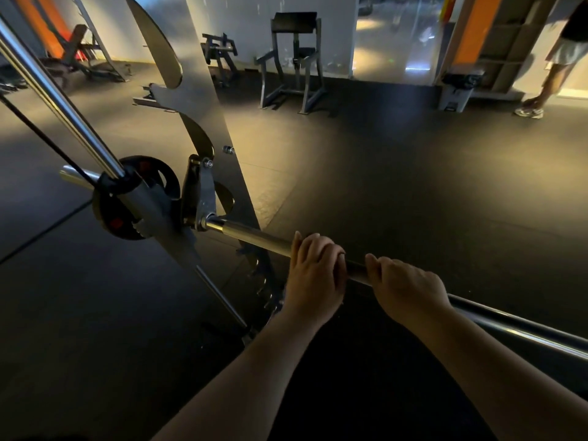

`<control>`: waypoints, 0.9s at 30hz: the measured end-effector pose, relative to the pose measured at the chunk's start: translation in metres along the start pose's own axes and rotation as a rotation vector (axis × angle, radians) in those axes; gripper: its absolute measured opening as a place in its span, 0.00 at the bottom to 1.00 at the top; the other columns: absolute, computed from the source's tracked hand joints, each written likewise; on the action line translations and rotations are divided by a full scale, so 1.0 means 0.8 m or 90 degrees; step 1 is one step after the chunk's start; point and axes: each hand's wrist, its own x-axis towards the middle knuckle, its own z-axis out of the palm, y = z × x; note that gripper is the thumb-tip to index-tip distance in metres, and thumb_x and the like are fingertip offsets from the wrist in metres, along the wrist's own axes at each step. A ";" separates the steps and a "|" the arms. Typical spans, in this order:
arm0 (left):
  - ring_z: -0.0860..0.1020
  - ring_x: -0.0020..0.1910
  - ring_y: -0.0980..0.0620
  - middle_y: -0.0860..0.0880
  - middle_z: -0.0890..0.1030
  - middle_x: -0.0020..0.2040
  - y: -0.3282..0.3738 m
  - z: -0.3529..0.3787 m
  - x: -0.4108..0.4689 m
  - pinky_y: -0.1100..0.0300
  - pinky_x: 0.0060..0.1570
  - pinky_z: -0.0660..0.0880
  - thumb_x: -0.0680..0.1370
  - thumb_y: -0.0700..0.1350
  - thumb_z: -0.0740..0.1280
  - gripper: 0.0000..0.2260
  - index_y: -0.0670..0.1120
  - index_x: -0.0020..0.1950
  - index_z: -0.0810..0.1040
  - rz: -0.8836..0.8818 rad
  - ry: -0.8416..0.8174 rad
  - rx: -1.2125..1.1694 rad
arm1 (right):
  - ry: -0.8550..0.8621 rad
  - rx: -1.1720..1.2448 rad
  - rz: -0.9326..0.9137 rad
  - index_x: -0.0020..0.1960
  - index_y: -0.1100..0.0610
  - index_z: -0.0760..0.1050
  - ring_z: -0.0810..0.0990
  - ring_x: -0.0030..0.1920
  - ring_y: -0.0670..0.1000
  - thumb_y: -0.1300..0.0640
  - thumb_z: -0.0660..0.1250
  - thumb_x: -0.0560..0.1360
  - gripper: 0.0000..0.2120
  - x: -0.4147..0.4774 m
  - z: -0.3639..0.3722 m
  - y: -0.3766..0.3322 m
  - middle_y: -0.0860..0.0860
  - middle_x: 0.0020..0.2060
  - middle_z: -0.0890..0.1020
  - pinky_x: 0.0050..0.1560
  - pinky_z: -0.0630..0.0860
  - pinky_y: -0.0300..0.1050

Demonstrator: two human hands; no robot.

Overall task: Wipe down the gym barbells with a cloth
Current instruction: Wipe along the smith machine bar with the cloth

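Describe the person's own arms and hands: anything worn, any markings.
Both forearms are bare to the frame's edge; no sleeves show. The left hand and the right hand wear no gloves, and neither wrist carries a watch or band. The dim light leaves small items such as rings unclear.

A grey curl bench (294,63) stands on the dark floor (413,186). At far right, a person's leg (549,79) stands near a grey pedal bin (455,96).
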 end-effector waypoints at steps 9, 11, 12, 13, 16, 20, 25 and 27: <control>0.67 0.72 0.48 0.49 0.76 0.60 0.054 0.022 0.009 0.45 0.80 0.45 0.82 0.51 0.53 0.15 0.49 0.52 0.78 -0.208 0.062 -0.025 | -0.012 0.023 -0.018 0.63 0.48 0.71 0.77 0.36 0.43 0.43 0.50 0.85 0.16 -0.035 -0.004 0.064 0.45 0.40 0.76 0.33 0.67 0.38; 0.66 0.74 0.48 0.50 0.75 0.62 0.085 0.032 -0.003 0.42 0.80 0.48 0.82 0.52 0.51 0.16 0.50 0.54 0.78 -0.153 0.048 -0.037 | -0.031 0.043 -0.004 0.60 0.47 0.71 0.78 0.36 0.44 0.41 0.50 0.85 0.16 -0.036 -0.005 0.076 0.46 0.40 0.77 0.33 0.69 0.38; 0.64 0.75 0.48 0.51 0.74 0.63 0.098 0.039 -0.012 0.40 0.79 0.50 0.82 0.52 0.51 0.16 0.50 0.57 0.78 -0.116 0.038 -0.047 | -0.046 0.050 0.006 0.58 0.47 0.71 0.79 0.36 0.44 0.40 0.50 0.85 0.15 -0.037 -0.007 0.082 0.46 0.40 0.78 0.33 0.70 0.39; 0.60 0.77 0.48 0.51 0.73 0.66 0.108 0.047 -0.022 0.40 0.79 0.50 0.83 0.52 0.53 0.16 0.50 0.61 0.77 -0.077 0.029 -0.055 | -0.061 0.052 0.012 0.57 0.47 0.71 0.79 0.37 0.45 0.40 0.50 0.85 0.15 -0.037 -0.008 0.086 0.46 0.40 0.79 0.35 0.72 0.40; 0.53 0.82 0.47 0.51 0.68 0.74 0.114 0.065 -0.045 0.39 0.80 0.49 0.82 0.51 0.59 0.18 0.51 0.72 0.72 0.029 0.014 -0.062 | -0.076 0.049 -0.006 0.60 0.48 0.71 0.79 0.38 0.45 0.43 0.52 0.85 0.13 -0.040 -0.007 0.095 0.47 0.41 0.78 0.36 0.73 0.41; 0.59 0.80 0.47 0.50 0.70 0.74 0.079 0.064 -0.038 0.39 0.77 0.59 0.85 0.51 0.57 0.17 0.51 0.72 0.74 0.056 0.062 -0.022 | -0.071 0.008 -0.064 0.71 0.46 0.67 0.74 0.36 0.45 0.46 0.51 0.86 0.16 -0.043 -0.006 0.100 0.46 0.44 0.75 0.32 0.64 0.38; 0.49 0.82 0.55 0.54 0.60 0.79 0.145 0.088 -0.032 0.42 0.79 0.57 0.86 0.46 0.56 0.15 0.50 0.72 0.73 -0.313 0.222 -0.260 | -0.056 0.047 -0.052 0.64 0.48 0.70 0.76 0.36 0.44 0.44 0.49 0.86 0.15 -0.047 -0.009 0.098 0.46 0.40 0.76 0.32 0.66 0.39; 0.44 0.82 0.54 0.57 0.51 0.81 0.183 0.109 -0.036 0.43 0.79 0.55 0.84 0.48 0.62 0.20 0.53 0.76 0.67 -0.389 0.234 -0.318 | -0.050 0.035 -0.064 0.63 0.48 0.70 0.75 0.35 0.43 0.45 0.50 0.86 0.13 -0.047 -0.007 0.099 0.45 0.39 0.74 0.32 0.64 0.39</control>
